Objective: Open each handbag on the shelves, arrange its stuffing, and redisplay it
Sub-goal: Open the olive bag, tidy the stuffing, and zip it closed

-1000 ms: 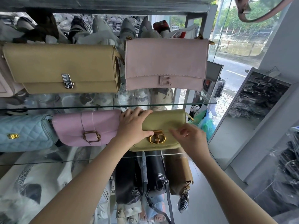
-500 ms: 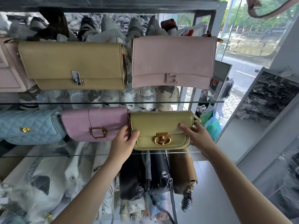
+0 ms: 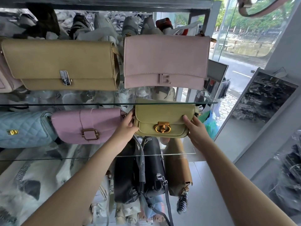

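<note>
The small olive-yellow leather flap handbag (image 3: pixel 162 114) with its round gold turn-clasp (image 3: pixel 162 127) sits between the 2 hands. The left hand (image 3: pixel 128 124) has its fingers curled round the bag's left end. The right hand (image 3: pixel 195 130) pinches the right end, thumb on the flap. Whether the base bears on the lower glass shelf (image 3: pixel 65 158), I cannot tell. To redisplay it well, square the clasp outward, keep it off the pink buckled flap bag (image 3: pixel 88 124) just beside the left fingers, and let go only once it stands steady.
</note>
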